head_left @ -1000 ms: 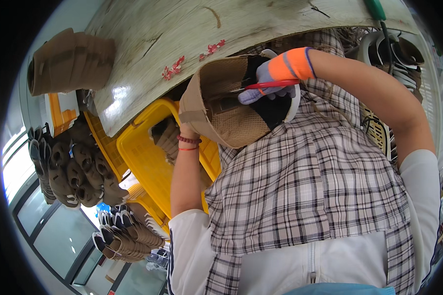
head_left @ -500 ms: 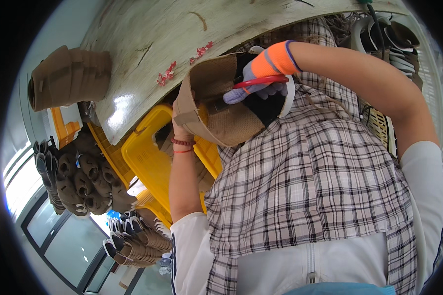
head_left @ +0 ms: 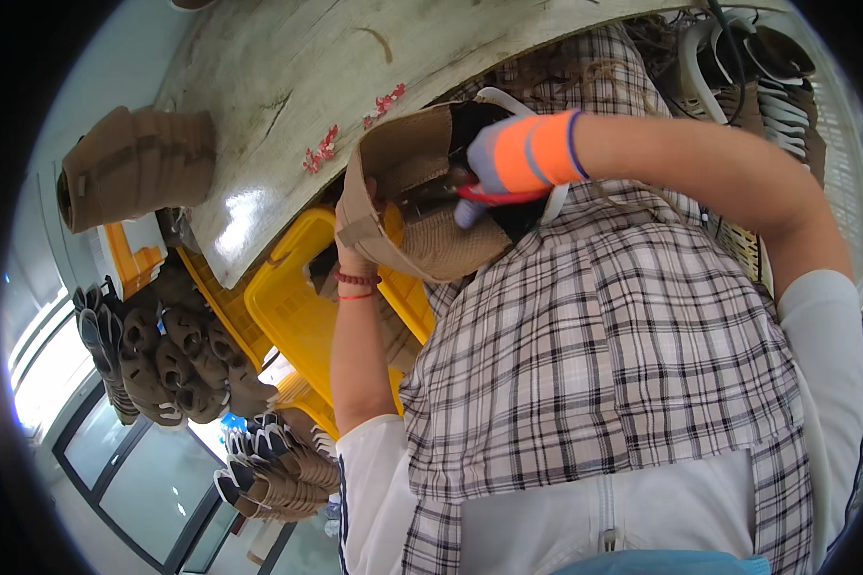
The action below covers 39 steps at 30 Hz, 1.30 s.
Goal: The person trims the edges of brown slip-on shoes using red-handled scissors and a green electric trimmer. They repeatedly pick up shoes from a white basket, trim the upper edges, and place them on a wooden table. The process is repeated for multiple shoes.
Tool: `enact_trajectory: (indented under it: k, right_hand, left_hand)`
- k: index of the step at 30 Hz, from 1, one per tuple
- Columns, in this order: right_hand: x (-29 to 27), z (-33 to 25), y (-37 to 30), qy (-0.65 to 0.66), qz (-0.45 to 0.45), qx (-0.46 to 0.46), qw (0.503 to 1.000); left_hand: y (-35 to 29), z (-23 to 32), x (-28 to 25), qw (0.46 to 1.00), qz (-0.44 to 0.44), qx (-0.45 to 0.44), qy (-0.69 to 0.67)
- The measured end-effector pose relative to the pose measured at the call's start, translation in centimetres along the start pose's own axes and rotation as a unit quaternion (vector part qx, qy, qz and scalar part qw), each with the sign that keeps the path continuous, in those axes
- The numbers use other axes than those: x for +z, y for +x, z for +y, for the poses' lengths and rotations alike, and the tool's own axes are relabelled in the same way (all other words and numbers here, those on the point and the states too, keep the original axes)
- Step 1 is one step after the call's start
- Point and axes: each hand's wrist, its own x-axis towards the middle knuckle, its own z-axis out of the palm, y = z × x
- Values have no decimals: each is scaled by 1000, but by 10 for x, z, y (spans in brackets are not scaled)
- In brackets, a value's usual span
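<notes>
My left hand (head_left: 351,254) grips the left side of a brown woven-textured piece, curved like a shoe or boot upper (head_left: 369,222); most of its fingers are hidden behind the material. Black lining and a white edge show at the piece's right end. Inside the opening, my right hand (head_left: 497,163), in a grey-purple glove with an orange cuff, is closed around red-handled scissors (head_left: 503,197). Their dark blades point left within the piece. Whether they touch the material I cannot tell.
A worn table (head_left: 288,67) spans the top, with small red-and-white scraps on it. Brown stacked pieces (head_left: 144,163) stand at its left end. Under its edge sits a yellow crate (head_left: 292,316). Brown shoe uppers (head_left: 177,359) hang left; more (head_left: 786,115) lie at upper right.
The scissors have turned from lying across my right palm to pointing left inside the piece. My right fingers have closed round the handles, while my left hand keeps its hold.
</notes>
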Motion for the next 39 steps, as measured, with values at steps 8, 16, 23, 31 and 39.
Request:
enact_trajectory:
  k: [8,16,23,31,39]
  right_hand:
    - [12,43,8,142,-36,100,984]
    - [26,59,-12,-32,107,44,993]
    - [40,80,-5,14,261,130,956]
    - [41,82,-33,-220,367,0,904]
    - [35,72,-5,-266,399,-49,876]
  left_hand:
    - [-3,26,56,998,-22,51,-33]
    - [-3,19,56,987,-42,-22,-155]
    - [7,-41,11,966,-115,125,195]
    - [-24,27,75,930,-179,-72,-312]
    - [-29,28,72,969,-203,85,113]
